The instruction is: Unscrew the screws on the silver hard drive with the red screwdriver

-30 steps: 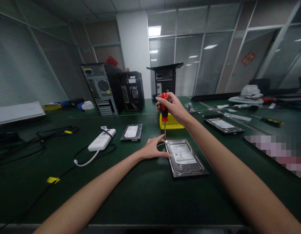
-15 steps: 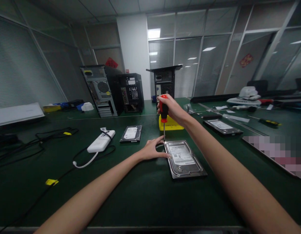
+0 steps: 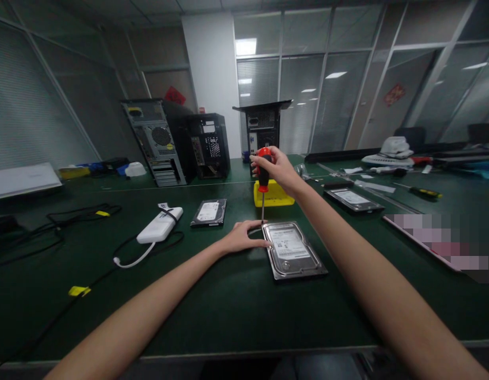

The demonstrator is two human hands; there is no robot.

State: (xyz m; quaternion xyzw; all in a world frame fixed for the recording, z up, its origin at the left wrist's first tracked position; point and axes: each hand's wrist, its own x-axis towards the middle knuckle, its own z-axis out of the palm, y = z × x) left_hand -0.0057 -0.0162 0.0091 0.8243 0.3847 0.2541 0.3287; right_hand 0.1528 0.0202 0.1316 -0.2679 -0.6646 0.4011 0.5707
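Observation:
A silver hard drive (image 3: pixel 294 250) with a white label lies flat on the green table. At its far left corner my left hand (image 3: pixel 244 236) holds the edge, with the thumb against the near side and the fingers by the corner. Above that corner my right hand (image 3: pixel 278 168) is closed around the red and black handle of a screwdriver (image 3: pixel 263 182). The screwdriver stands upright, and its tip meets the drive's far left corner. Whether a screw sits under the tip is too small to see.
Two more hard drives lie left (image 3: pixel 209 212) and right (image 3: pixel 353 199). A yellow bin (image 3: pixel 278 196) stands behind the hands. Computer cases (image 3: pixel 159 142) line the back. At left are a white power adapter (image 3: pixel 159 224) and cables; at right, another screwdriver (image 3: pixel 424 193).
The view has tilted down slightly, so everything sits a little higher and further left. The fingers of my right hand have shifted around the screwdriver handle. The drive and my left hand stay together.

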